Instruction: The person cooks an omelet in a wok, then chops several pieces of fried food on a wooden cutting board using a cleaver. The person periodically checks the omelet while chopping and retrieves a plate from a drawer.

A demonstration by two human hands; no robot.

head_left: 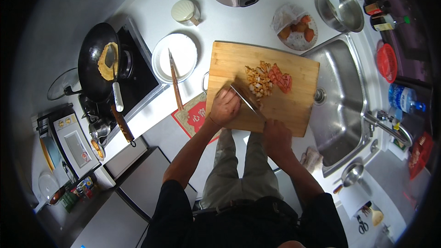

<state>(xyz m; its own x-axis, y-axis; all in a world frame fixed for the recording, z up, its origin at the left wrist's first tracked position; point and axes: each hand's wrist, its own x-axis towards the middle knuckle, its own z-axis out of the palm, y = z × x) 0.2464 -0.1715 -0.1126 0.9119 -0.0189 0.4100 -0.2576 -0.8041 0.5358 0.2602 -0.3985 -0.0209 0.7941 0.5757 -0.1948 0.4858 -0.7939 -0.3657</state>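
Note:
On the wooden cutting board, my right hand is closed round the handle of a kitchen knife. The blade slants up and left, its tip end beside my left hand. That hand rests on the board's left part with fingers curled and pressed down; what lies under them is hidden. Just beyond the blade sits a pile of diced brown-and-white pieces. Chopped pinkish-red pieces lie against its right side.
At left, a black wok holds a yellow omelette and a spatula on the stove. A white bowl with chopsticks stands left of the board. The steel sink adjoins it right; a plate of reddish-brown food sits beyond.

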